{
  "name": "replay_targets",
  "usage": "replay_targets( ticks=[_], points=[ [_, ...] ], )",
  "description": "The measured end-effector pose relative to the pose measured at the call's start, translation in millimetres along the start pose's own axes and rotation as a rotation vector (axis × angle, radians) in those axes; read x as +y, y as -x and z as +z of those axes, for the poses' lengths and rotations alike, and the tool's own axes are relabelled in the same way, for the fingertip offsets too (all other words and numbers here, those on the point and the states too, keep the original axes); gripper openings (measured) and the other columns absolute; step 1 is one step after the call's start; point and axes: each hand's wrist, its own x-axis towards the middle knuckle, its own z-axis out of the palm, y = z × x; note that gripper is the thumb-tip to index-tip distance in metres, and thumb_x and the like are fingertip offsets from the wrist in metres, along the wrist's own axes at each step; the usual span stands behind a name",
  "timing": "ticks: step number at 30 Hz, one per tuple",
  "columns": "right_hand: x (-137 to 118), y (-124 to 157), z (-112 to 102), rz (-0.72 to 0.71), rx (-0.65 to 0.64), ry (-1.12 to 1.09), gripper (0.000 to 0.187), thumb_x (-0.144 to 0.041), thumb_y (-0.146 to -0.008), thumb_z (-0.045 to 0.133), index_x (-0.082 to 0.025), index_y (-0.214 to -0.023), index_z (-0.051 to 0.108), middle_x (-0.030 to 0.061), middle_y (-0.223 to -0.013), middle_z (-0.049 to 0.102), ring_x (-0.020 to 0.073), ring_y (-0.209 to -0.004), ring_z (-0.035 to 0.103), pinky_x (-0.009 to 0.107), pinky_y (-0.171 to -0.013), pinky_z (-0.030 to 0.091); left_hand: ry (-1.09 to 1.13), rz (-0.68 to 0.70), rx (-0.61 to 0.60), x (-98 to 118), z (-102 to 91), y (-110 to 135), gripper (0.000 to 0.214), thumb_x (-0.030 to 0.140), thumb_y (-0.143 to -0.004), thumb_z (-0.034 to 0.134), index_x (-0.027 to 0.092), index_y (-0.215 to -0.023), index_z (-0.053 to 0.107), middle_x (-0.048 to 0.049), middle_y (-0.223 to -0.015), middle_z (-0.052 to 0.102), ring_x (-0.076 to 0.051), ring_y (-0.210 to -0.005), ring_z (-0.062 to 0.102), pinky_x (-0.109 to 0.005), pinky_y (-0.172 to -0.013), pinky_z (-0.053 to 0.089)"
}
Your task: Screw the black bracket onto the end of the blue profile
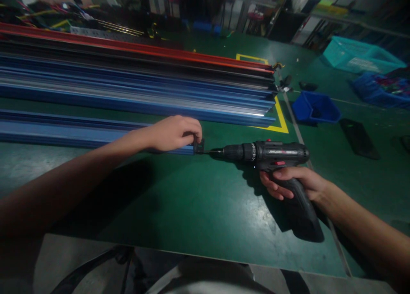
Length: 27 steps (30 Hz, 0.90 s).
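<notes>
Evidently our left hand (174,133) pinches a small black bracket (199,146) onto the end of the blue aluminium rail (80,133), bracing it against the black cordless drill (272,153) our right hand (296,183) grips.

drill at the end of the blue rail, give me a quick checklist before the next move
1. Bit of the drill on the black end piece: ok, its tip seems to touch it.
2. Left hand gripping that piece at the blue rail: ok.
3. Fingertips clear of the bit: not ok, they sit right beside it.
4. Right hand closed round the drill's grip: ok.
5. Drill in line with the rail: ok, roughly.
6. Piece seated square on the rail's end: cannot tell, the left hand covers it.
</notes>
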Motion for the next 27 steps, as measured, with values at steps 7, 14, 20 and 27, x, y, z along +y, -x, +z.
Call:
replay_targets(
  ticks=[7,14,20,27],
  points=[
    [-0.4,-1.3,1.3,-0.001,0.005,-0.006,0.022,-0.035,-0.109,0.102,-0.014,-0.109,0.094,0.0013,-0.092,0.083,0.0063,-0.056,0.057,0.023,-0.072,0.069,-0.014,-0.009,-0.009,-0.3,-0.1,-0.7,0.029,0.023,-0.115,0.062,0.024,-0.109,0.091,-0.0034,-0.118,0.092,-0.022,-0.110,0.085,-0.033,-0.104,0.058],
    [-0.8,-2.9,1.7,-0.005,-0.007,-0.001,0.027,-0.039,-0.110,0.103,-0.013,-0.115,0.096,0.0028,-0.096,0.085,0.0062,-0.057,0.058,0.024,-0.073,0.071,-0.001,0.008,0.002,0.5,-0.5,-0.6,0.029,0.024,-0.113,0.061,0.024,-0.108,0.089,-0.0042,-0.119,0.092,-0.023,-0.109,0.085,-0.034,-0.104,0.059],
    [1.0,-3.5,0.2,-0.007,0.008,-0.003,0.027,-0.039,-0.109,0.102,-0.013,-0.116,0.097,0.0031,-0.097,0.086,0.0057,-0.058,0.060,0.022,-0.072,0.069,-0.005,0.002,0.003,1.8,-0.6,-0.2,0.029,0.022,-0.113,0.061,0.024,-0.107,0.090,-0.0045,-0.118,0.092,-0.023,-0.109,0.085,-0.035,-0.103,0.061],
    [5.6,-2.8,-4.0,-0.001,0.016,-0.015,0.032,-0.042,-0.109,0.101,-0.013,-0.121,0.095,0.0049,-0.103,0.088,0.0065,-0.059,0.060,0.024,-0.074,0.068,0.020,-0.013,-0.013,-0.3,0.6,2.1,0.028,0.021,-0.116,0.062,0.023,-0.108,0.089,-0.0054,-0.119,0.092,-0.023,-0.110,0.085,-0.034,-0.104,0.063]
  ],
)
